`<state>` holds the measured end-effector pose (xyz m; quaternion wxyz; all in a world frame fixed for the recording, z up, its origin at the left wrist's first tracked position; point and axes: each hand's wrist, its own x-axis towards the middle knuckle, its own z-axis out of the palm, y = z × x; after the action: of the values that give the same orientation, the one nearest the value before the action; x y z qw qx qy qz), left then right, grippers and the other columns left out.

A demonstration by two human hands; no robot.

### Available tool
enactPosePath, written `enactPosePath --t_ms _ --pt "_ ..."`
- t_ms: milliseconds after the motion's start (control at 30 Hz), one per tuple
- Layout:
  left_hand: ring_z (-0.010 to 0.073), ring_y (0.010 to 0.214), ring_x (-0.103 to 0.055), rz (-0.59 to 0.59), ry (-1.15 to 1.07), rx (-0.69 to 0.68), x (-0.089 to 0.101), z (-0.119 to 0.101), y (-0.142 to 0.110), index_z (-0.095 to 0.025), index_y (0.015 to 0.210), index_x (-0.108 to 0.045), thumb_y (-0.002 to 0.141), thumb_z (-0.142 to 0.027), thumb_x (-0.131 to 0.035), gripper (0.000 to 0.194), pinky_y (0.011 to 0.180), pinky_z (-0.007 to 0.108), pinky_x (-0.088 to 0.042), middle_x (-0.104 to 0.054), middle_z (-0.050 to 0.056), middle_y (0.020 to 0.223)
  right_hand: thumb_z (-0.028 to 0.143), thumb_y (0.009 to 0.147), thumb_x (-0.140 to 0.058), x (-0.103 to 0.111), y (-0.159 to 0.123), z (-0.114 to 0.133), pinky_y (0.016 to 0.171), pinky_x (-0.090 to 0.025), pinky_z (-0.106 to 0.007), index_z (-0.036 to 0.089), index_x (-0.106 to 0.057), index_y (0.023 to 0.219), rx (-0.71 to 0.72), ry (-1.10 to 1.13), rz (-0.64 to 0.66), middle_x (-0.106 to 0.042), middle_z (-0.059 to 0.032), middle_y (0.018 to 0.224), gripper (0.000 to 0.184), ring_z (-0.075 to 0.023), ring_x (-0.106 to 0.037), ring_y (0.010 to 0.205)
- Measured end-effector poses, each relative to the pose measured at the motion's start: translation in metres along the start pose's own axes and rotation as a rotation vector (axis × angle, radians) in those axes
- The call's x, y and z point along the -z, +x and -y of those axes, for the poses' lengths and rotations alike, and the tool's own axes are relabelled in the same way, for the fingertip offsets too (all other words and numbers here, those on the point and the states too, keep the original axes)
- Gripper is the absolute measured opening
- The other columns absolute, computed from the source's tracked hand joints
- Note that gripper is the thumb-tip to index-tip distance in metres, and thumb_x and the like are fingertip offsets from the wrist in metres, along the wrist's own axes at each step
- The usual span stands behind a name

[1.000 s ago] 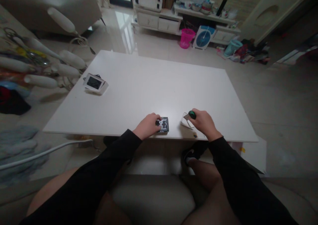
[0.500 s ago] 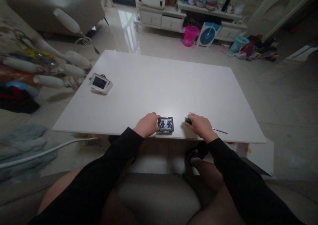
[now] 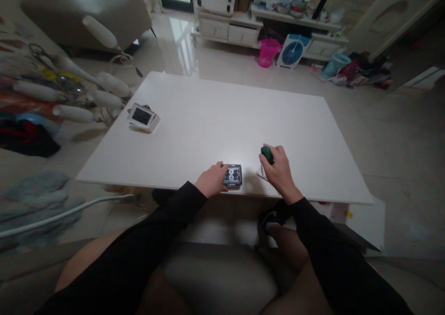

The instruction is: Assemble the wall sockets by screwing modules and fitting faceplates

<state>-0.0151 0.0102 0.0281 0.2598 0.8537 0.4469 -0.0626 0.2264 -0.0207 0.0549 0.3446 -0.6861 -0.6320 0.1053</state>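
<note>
Your right hand (image 3: 281, 170) has risen, gripping the green handle (image 3: 267, 154).
Left hand (image 3: 212, 180) pinches the dark-framed module (image 3: 236, 175) near the counter (image 3: 194, 129) edge; keep it flat and steady.

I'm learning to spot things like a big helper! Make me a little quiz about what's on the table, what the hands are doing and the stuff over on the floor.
1. Pick one. What is the left hand touching?
A) the shoe
B) the square panel
C) the curtain

2. True or false? The pink bin stands on the floor, next to the fan.

3. Fill in the colour. The handle in the right hand is ____.

Key: 1. B; 2. true; 3. green
</note>
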Motion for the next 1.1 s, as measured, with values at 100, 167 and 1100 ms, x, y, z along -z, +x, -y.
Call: enactPosePath --t_ms 100,167,1100 --pt "0.0328 0.129 -0.063 -0.015 0.025 0.011 -0.003 -0.004 0.001 -0.015 0.146 -0.047 0.081 -0.025 -0.083 0.075 0.099 0.037 -0.056 -0.052 0.02 0.147 0.041 0.093 -0.065 0.006 0.0 0.014 0.074 -0.061 -0.039 0.023 -0.069 0.123 -0.03 0.228 -0.11 -0.064 -0.0067 0.104 0.035 -0.0211 -0.066 0.089" --pt "0.0322 0.123 -0.066 -0.023 0.03 0.02 -0.003 -0.004 0.002 -0.016 0.142 -0.05 0.083 -0.023 -0.082 0.068 0.096 0.037 -0.057 -0.054 0.018 0.142 0.043 0.092 -0.069 0.011 -0.003 0.02 0.066 -0.062 -0.036 0.024 -0.069 0.121 -0.064 0.34 -0.152 -0.067 -0.0055 0.105 0.035 -0.02 -0.068 0.087" --pt "0.0357 0.137 -0.062 -0.046 0.005 0.0 -0.013 -0.01 0.003 -0.018 0.163 -0.03 0.093 -0.014 -0.064 0.077 0.109 0.041 -0.053 -0.023 0.023 0.174 0.037 0.093 -0.071 0.008 -0.017 0.038 0.06 -0.065 -0.027 0.023 -0.067 0.115 0.148 0.284 -0.125 -0.067 -0.0041 0.102 0.026 -0.017 -0.07 0.087"
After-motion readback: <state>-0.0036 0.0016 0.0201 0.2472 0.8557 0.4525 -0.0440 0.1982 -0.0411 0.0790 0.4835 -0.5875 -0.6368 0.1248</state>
